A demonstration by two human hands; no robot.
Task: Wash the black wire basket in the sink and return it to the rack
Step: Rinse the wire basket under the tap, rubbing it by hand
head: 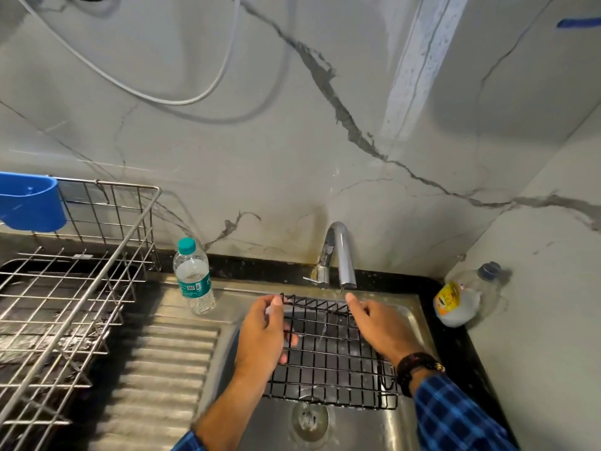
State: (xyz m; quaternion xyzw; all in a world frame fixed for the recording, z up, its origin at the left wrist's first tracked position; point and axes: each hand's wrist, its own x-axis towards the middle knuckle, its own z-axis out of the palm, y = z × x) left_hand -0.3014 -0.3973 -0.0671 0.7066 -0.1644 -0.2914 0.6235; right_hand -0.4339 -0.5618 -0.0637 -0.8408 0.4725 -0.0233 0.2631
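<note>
Viewing from head cam, L to R. Far left: blue plastic cup [31, 203] hooked on the back wall of the steel rack [74, 281]. The rack sits on the tabletop [468, 353] left of the sink [257, 424]. Rack is wire only, can't see anything loaded in the part I get. White cable [130, 86] loops across the marble wall above it.

Next, a water bottle [194, 278] w/ teal cap, upright at the back of the ribbed drainboard [169, 369], just beside the bowl's far-left corner.

Left hand [263, 336]: thumb + index pinch the far-left corner of the black wire basket [328, 356], and the other fingers curl round its left edge. Firm hold, not splayed.

Basket is over the sink bowl, held between both hands, mesh bottom facing me. The far edge is raised toward the faucet [341, 252] and the near edge sits low, just behind the drain [309, 421]. A thin stream from the spout hits the mesh around mid-grid. Can't tell if the near edge touches the bowl floor.

Right hand [380, 327]: fingers curled over the basket's far-right rim, index tip up near the spout. It grips the wire, but the back of the hand hides the actual contact. Dark watch [418, 369] on that wrist, blue check sleeve below it.

Far right: clear bottle [461, 297] w/ yellow label in the tabletop corner, leaning against the wall. Blue strip [579, 22] top right, too cut off to ID.
</note>
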